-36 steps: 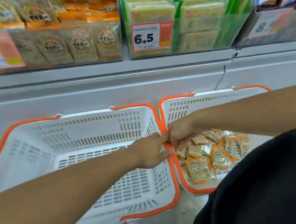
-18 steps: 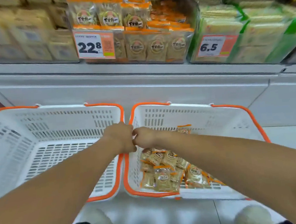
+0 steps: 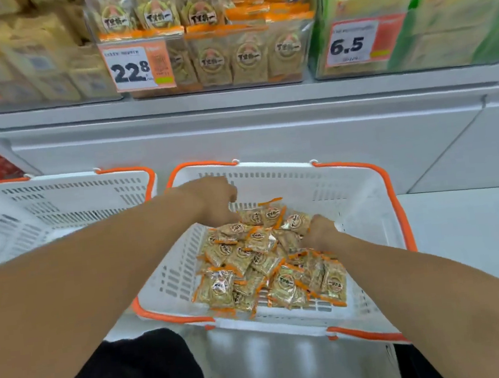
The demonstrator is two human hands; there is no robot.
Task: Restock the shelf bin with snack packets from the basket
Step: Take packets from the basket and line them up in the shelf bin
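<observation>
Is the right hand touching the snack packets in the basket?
Touching. The head view shows the right hand down in the snack packets, its fingers buried among them.

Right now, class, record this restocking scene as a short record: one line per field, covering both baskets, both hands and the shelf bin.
right basket: holds the snack packets
left basket: no packets visible
left hand: reaching into pile's far edge
right hand: fingers curled into packets
shelf bin: above, same packets, price tag 22.8

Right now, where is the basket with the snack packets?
The basket sits low and right of centre, beside the empty basket, below the 22.8 price tag.
</observation>
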